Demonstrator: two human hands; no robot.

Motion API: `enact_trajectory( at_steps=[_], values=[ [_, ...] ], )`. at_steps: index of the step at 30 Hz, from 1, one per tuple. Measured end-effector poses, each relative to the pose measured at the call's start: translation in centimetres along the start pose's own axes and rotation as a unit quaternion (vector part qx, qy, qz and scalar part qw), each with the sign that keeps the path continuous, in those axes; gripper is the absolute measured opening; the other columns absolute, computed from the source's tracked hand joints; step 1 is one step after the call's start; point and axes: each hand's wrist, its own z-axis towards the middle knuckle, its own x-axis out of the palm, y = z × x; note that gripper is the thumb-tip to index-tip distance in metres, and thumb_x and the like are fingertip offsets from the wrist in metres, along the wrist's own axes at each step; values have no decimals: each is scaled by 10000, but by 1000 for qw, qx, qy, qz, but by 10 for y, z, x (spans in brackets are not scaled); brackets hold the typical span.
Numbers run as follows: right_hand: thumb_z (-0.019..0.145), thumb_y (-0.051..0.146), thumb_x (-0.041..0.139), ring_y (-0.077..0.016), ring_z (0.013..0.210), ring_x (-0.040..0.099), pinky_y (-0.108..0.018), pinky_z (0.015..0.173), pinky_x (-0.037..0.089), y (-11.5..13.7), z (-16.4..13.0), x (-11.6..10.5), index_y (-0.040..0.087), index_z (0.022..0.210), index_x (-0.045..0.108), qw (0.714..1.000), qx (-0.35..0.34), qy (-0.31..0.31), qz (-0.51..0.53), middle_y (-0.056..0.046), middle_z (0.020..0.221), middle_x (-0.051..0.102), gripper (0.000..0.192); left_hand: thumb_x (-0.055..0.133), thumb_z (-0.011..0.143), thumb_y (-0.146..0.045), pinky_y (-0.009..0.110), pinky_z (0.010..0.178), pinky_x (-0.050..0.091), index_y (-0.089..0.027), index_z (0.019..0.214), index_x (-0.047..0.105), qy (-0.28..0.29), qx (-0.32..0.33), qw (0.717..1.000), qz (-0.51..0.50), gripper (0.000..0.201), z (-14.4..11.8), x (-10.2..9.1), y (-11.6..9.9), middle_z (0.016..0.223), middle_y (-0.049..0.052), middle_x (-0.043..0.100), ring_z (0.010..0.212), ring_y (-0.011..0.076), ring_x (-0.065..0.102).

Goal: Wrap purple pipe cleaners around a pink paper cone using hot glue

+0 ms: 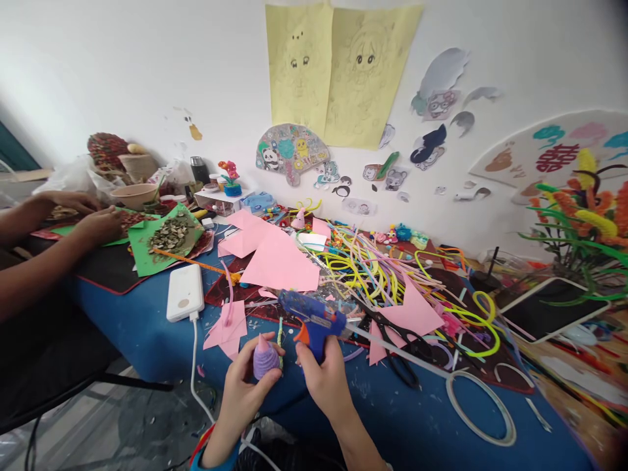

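Note:
My left hand [252, 381] is closed around a small cone [265, 359], wrapped in purple fuzzy stem with a bare pink tip pointing up. In my right hand [325, 381] I grip a blue hot glue gun [318, 320] by its handle, close to its orange trigger. The gun's nozzle points left, above the cone and apart from it. A long clear glue stick [397, 351] trails from its back to the right. Just behind the cone a pale green twisted stem [280, 335] stands out. Pink paper pieces [284, 258] lie beyond the gun.
Black scissors [400, 347] lie right of the gun. A white power bank [185, 292] with its cable sits left. Pipe cleaners [363, 261] are heaped at the back. A tape-like ring [483, 409] and a tablet [552, 307] are at right. Another person's hands [95, 216] work at far left.

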Motion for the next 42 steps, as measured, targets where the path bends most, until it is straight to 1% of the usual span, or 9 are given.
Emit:
enact_trajectory(
  at_steps=[3, 7, 12, 17, 24, 31, 34, 38, 42],
  values=[
    [928, 399, 599, -227, 774, 707, -336, 769, 582, 0, -17, -16, 179, 949, 698, 999, 5, 7, 54, -84, 851, 750, 243, 850, 773, -416, 247, 609, 533, -243, 1227, 545, 24, -27, 995, -96, 574, -3, 8, -6, 816, 15, 781, 708, 209, 723],
    [947, 437, 655, -163, 630, 606, -275, 627, 528, -3, -36, -44, 181, 1000, 756, 992, 50, 52, 104, -28, 725, 674, 281, 876, 754, -391, 225, 609, 504, -247, 1069, 547, 21, -50, 987, -149, 477, -10, 26, -10, 869, 30, 788, 720, 191, 714],
    [864, 527, 749, -121, 532, 485, -248, 513, 403, -22, -64, -67, 175, 736, 757, 983, 98, -27, 155, -8, 602, 588, 375, 813, 828, -297, 248, 616, 531, -203, 1079, 654, 0, -58, 990, -127, 313, -19, 43, -14, 1033, 75, 730, 689, 163, 674],
    [750, 571, 838, -124, 501, 492, -263, 503, 391, -34, -83, -74, 175, 646, 721, 971, 137, -109, 163, -11, 564, 600, 425, 772, 868, -377, 253, 577, 533, -197, 1079, 660, 41, -74, 981, -177, 298, -27, 53, -16, 920, 47, 704, 597, 143, 653],
    [840, 459, 765, -163, 582, 562, -302, 582, 499, -33, -83, -83, 208, 767, 717, 991, 25, -109, 79, -12, 691, 656, 266, 808, 830, -391, 248, 583, 542, -213, 1077, 640, 49, -96, 971, -213, 348, -33, 60, -21, 917, 43, 733, 609, 152, 686],
    [875, 295, 696, -199, 670, 636, -315, 663, 531, -26, -82, -93, 228, 739, 708, 991, -57, -121, 5, -18, 726, 684, 152, 830, 792, -307, 288, 668, 573, -201, 1035, 671, 22, -108, 984, -143, 309, -31, 61, -29, 1001, 61, 720, 695, 183, 707],
    [886, 218, 671, -196, 638, 665, -300, 606, 542, -26, -80, -96, 225, 771, 701, 992, -109, -69, 13, -29, 748, 719, 119, 806, 800, -297, 308, 707, 575, -192, 1042, 698, 0, -88, 995, -40, 285, -26, 63, -25, 1004, 76, 716, 782, 218, 714],
    [865, 259, 715, -175, 506, 625, -278, 501, 513, -25, -81, -95, 233, 678, 654, 986, -165, 6, 34, -7, 624, 693, 199, 819, 759, -242, 351, 829, 571, -216, 984, 755, -1, 4, 994, 113, 235, -20, 71, -19, 980, 79, 746, 927, 264, 713],
    [888, 278, 703, -194, 615, 656, -298, 603, 540, -23, -83, -89, 238, 760, 700, 991, -107, -76, 17, -18, 704, 712, 134, 792, 785, -243, 346, 833, 575, -227, 1002, 773, 58, 9, 994, 92, 219, -19, 74, -21, 1001, 83, 759, 944, 265, 720]
  ],
)
